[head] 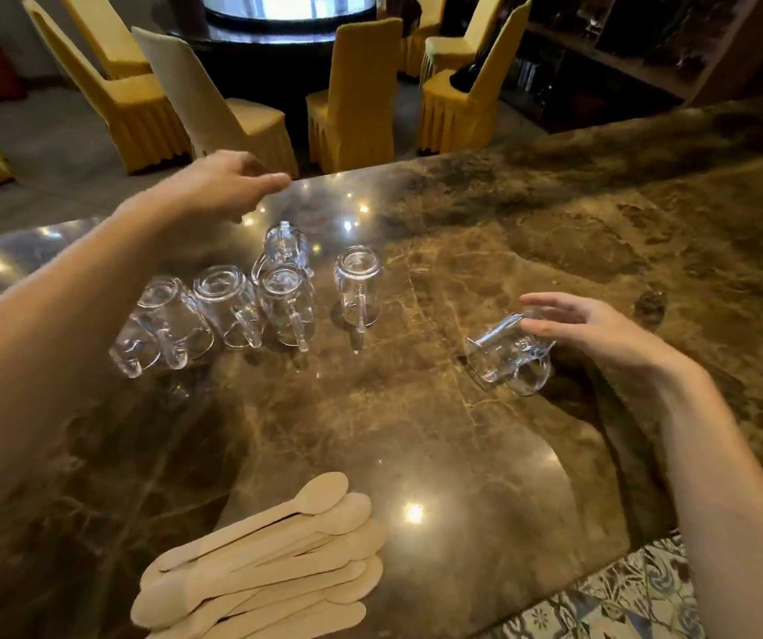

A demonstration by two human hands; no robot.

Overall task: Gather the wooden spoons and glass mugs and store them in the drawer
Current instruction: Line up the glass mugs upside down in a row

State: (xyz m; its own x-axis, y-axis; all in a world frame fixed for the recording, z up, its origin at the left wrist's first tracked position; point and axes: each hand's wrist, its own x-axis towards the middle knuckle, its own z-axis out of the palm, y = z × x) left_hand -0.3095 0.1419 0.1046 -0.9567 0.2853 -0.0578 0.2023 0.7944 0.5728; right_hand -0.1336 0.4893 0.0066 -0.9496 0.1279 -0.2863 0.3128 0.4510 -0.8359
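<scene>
Several clear glass mugs (pixel 227 306) stand upside down in a cluster on the brown marble counter (pixel 485 454), one more (pixel 285 244) behind them. A separate glass mug (pixel 508 355) lies tilted on its side to the right. My right hand (pixel 587 322) hovers at that mug's base with fingers spread and nearly straight, barely touching it. My left hand (pixel 227 184) is stretched out above and beyond the cluster, fingers loosely extended, holding nothing. A pile of several flat wooden spoons (pixel 269 564) lies at the counter's near edge.
Beyond the counter's far edge stand yellow-covered chairs (pixel 356 99) around a dark round table (pixel 278 34). A wooden shelf unit (pixel 624 48) is at the back right. Patterned floor tiles (pixel 637 592) show at the lower right. No drawer is in view.
</scene>
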